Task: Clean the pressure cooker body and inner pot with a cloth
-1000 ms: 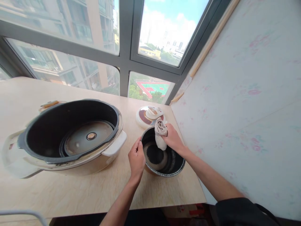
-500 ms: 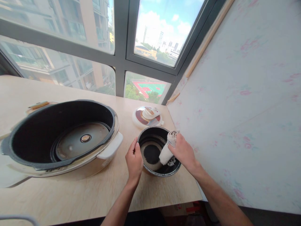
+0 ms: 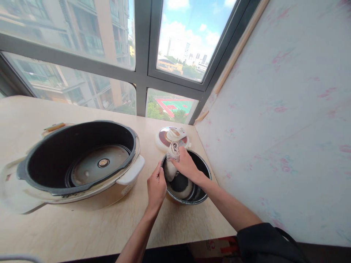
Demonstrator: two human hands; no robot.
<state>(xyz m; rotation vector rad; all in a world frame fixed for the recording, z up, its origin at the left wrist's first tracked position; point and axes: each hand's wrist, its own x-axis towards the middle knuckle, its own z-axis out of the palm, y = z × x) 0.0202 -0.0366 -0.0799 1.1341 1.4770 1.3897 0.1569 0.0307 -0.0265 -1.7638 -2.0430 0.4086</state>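
Observation:
A dark inner cooking pot (image 3: 201,163) stands on the wooden tabletop, with a pale worn patch around a black circle on its floor. My left hand (image 3: 157,185) grips its left rim, thumb and fingers pinched over the edge. In my right hand (image 3: 186,164) is a rolled whitish cloth (image 3: 171,170), its lower end against the pot's inner left side. Just behind the pot lies a white and brown cooker lid (image 3: 164,137). To the left sits the large open cooker body (image 3: 128,176), with a round heating plate at its bottom.
A grey-framed window (image 3: 142,73) rises behind the table (image 3: 109,230). On the right is a wall with flowered paper (image 3: 274,146). A grey cable (image 3: 20,257) shows at the lower left, and a red and brown bag (image 3: 216,248) is below the table's front edge.
My right hand has carried the cloth leftward across the pot, from its right inner side to its left. My left hand keeps its grip on the rim. The camera view has shifted slightly.

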